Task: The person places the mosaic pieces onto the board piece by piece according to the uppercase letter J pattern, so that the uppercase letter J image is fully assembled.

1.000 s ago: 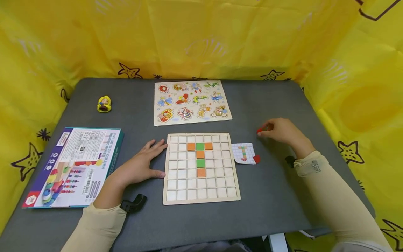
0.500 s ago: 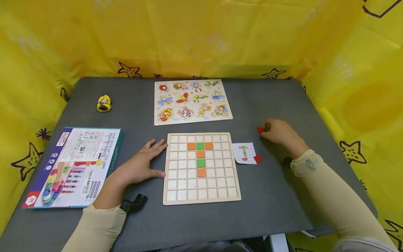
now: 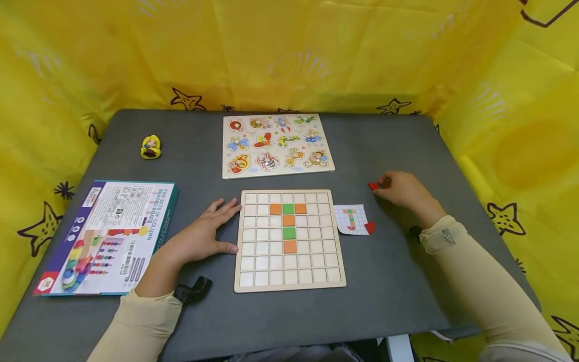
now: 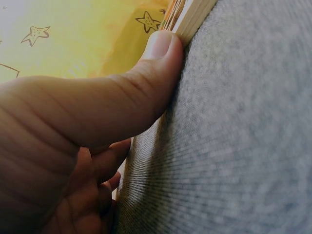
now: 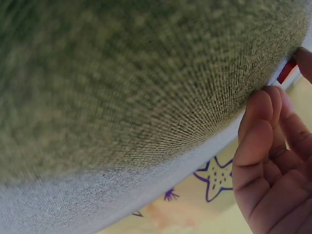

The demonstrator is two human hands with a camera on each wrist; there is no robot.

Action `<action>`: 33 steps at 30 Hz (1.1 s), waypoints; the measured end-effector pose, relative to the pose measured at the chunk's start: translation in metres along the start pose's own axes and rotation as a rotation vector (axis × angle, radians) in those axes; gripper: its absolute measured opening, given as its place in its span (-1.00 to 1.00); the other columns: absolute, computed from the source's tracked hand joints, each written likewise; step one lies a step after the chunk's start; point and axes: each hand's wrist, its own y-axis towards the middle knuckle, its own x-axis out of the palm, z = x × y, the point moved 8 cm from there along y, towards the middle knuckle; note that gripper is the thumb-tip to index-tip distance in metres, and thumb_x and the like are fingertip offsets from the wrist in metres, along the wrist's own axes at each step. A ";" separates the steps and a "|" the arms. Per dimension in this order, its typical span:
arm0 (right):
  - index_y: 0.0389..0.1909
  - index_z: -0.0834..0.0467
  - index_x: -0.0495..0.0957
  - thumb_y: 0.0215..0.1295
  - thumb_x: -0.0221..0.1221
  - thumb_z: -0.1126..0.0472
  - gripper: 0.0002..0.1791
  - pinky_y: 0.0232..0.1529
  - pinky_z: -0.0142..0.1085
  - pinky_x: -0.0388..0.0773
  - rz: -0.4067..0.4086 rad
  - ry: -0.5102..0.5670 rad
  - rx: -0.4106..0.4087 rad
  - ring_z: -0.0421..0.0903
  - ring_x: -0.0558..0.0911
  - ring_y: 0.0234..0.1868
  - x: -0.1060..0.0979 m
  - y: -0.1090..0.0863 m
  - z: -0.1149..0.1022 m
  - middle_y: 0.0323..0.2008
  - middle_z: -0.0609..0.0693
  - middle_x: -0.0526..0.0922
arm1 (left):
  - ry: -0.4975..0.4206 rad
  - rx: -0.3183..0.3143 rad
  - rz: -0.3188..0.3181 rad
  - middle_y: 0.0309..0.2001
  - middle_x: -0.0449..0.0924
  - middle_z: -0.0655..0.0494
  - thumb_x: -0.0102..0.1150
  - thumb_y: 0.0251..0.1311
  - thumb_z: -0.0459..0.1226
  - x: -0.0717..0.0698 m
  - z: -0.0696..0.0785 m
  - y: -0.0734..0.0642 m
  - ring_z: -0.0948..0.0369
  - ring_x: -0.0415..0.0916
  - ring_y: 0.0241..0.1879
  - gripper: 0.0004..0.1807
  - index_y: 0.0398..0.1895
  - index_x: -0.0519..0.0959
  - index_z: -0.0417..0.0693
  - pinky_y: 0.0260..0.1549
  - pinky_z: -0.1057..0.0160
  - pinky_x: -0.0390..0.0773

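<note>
My left hand point(image 3: 205, 234) rests at the left edge of a wooden grid board point(image 3: 262, 289), fingers spread. In the left wrist view its thumb point(image 4: 163, 51) touches the board's side. On the board, several orange and green square tiles point(image 3: 289, 233) form a T shape. My right hand point(image 3: 404, 193) is low over the table, right of the board, and pinches a small red tile point(image 3: 373, 186). Fingertips partly hide this tile. A pattern card point(image 3: 355, 216) with a printed T figure lies against the board's right edge. A red wedge-shaped tile point(image 3: 370, 228) overlaps its corner.
A wooden insect puzzle point(image 3: 276, 173) lies behind the board. A boxed toy set point(image 3: 117, 236) takes up the left side of the grey table point(image 3: 280, 322). Behind it sits a small yellow figure point(image 3: 151, 147). Yellow cloth point(image 3: 289, 60) surrounds the table's back and sides.
My right hand has shifted slightly at the red tile, and more of the tile shows beyond the fingertips. The left hand keeps its place at the board.
</note>
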 end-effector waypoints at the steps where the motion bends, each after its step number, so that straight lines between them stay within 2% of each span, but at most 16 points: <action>1: -0.13 0.30 0.58 0.24 0.26 0.10 -0.66 -0.24 -0.03 0.47 0.001 -0.002 -0.008 0.10 0.57 -0.29 0.000 0.000 0.000 -0.27 0.17 0.66 | 0.001 0.001 0.001 0.56 -0.16 0.17 0.45 -0.02 0.09 0.000 0.000 0.000 -0.09 -0.38 0.51 0.12 0.57 0.04 0.13 0.25 -0.34 0.01; 5: -0.05 0.25 0.62 0.26 0.23 0.22 -0.72 -0.24 -0.04 0.47 -0.012 0.013 -0.053 0.07 0.57 -0.29 0.001 0.001 -0.003 -0.27 0.15 0.68 | 0.000 0.003 0.002 0.56 -0.16 0.17 0.45 -0.03 0.10 0.000 0.000 0.000 -0.09 -0.39 0.51 0.12 0.57 0.04 0.12 0.25 -0.34 0.01; 8: 0.03 0.23 0.62 0.24 0.20 0.31 -0.67 -0.17 0.00 0.48 -0.027 0.024 -0.086 0.10 0.58 -0.21 0.002 0.002 -0.004 -0.20 0.19 0.69 | -0.004 0.003 0.001 0.56 -0.16 0.17 0.45 -0.02 0.09 0.000 0.000 0.000 -0.08 -0.39 0.51 0.11 0.57 0.04 0.12 0.25 -0.34 0.01; 11: 0.04 0.25 0.60 0.26 0.25 0.18 -0.63 -0.12 0.04 0.47 -0.021 0.030 -0.083 0.12 0.58 -0.15 0.002 0.002 -0.004 -0.14 0.22 0.66 | -0.008 0.006 0.002 0.56 -0.16 0.17 0.45 -0.01 0.08 0.000 0.000 -0.001 -0.08 -0.39 0.51 0.11 0.57 0.04 0.12 0.25 -0.34 0.01; 14: -0.04 0.26 0.59 0.23 0.30 -0.05 -0.52 -0.15 0.02 0.47 -0.003 0.019 -0.057 0.10 0.56 -0.21 0.002 0.003 -0.003 -0.19 0.18 0.64 | -0.008 0.004 0.004 0.56 -0.16 0.18 0.45 -0.01 0.08 -0.001 0.000 -0.001 -0.08 -0.38 0.51 0.10 0.57 0.04 0.13 0.25 -0.34 0.01; 16: -0.11 0.24 0.59 0.22 0.31 -0.12 -0.50 -0.17 0.00 0.46 0.003 0.013 -0.047 0.08 0.55 -0.24 0.003 0.003 -0.003 -0.22 0.13 0.64 | -0.006 0.003 0.005 0.56 -0.16 0.19 0.45 -0.01 0.08 -0.001 -0.001 -0.001 -0.08 -0.39 0.51 0.10 0.57 0.04 0.14 0.25 -0.34 0.02; 20: -0.11 0.22 0.63 0.23 0.32 -0.01 -0.60 -0.11 0.03 0.46 0.002 0.007 -0.073 0.10 0.59 -0.17 0.004 0.005 -0.005 -0.19 0.15 0.68 | -0.007 0.007 0.003 0.56 -0.16 0.19 0.45 -0.01 0.08 0.000 -0.001 0.000 -0.08 -0.39 0.51 0.10 0.57 0.04 0.14 0.25 -0.34 0.00; 23: -0.03 0.26 0.61 0.21 0.33 -0.01 -0.54 -0.05 0.06 0.45 0.000 0.027 -0.058 0.14 0.58 -0.11 0.004 0.004 -0.003 -0.11 0.21 0.66 | -0.006 0.010 0.001 0.56 -0.16 0.18 0.45 -0.02 0.09 0.001 -0.001 0.000 -0.08 -0.39 0.51 0.11 0.57 0.04 0.14 0.26 -0.34 -0.01; 28: -0.16 0.29 0.60 0.19 0.33 -0.06 -0.53 -0.16 0.01 0.45 0.033 0.016 -0.012 0.11 0.54 -0.24 0.003 0.001 0.003 -0.21 0.19 0.64 | -0.005 0.006 -0.002 0.56 -0.16 0.18 0.44 -0.01 0.10 0.001 -0.001 0.000 -0.08 -0.39 0.51 0.11 0.57 0.03 0.14 0.25 -0.35 0.00; 33: -0.27 0.27 0.63 0.17 0.33 -0.04 -0.59 -0.30 -0.08 0.45 0.057 0.002 -0.012 0.06 0.54 -0.35 0.000 -0.002 -0.005 -0.35 0.11 0.66 | -0.001 0.007 0.000 0.56 -0.16 0.18 0.44 -0.01 0.09 0.000 0.000 0.000 -0.08 -0.39 0.51 0.11 0.57 0.04 0.14 0.26 -0.34 0.00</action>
